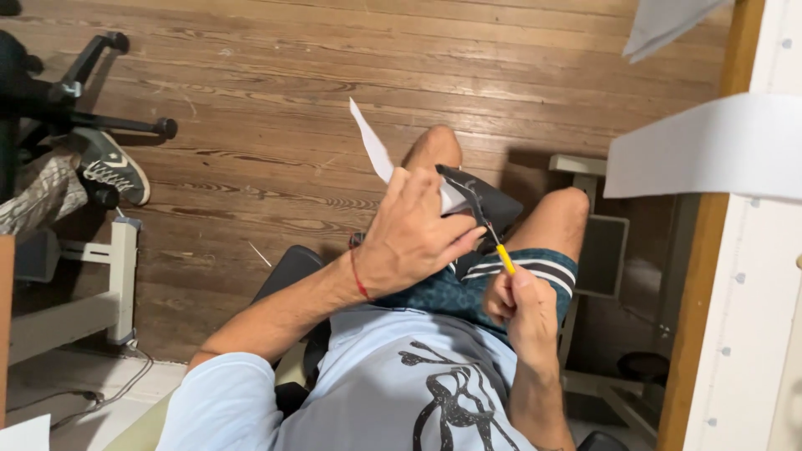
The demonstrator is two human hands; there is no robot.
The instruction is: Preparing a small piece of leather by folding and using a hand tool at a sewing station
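Note:
My left hand (413, 234) grips a white sheet of paper (373, 150) together with a flat black piece (493, 200) above my lap. A red cord circles that wrist. My right hand (522, 305) is closed on a thin tool with a yellow handle (505, 258); its dark tip reaches up to the edge of the black piece by my left thumb. I am seated, with bare knees and patterned shorts below the hands.
A wooden plank floor (276, 100) lies beneath. An office chair base (109, 83) and another person's sneakered foot (113, 171) are at the left. A white desk edge (752, 292) with paper sheets (702, 150) runs down the right. A white frame (121, 267) stands lower left.

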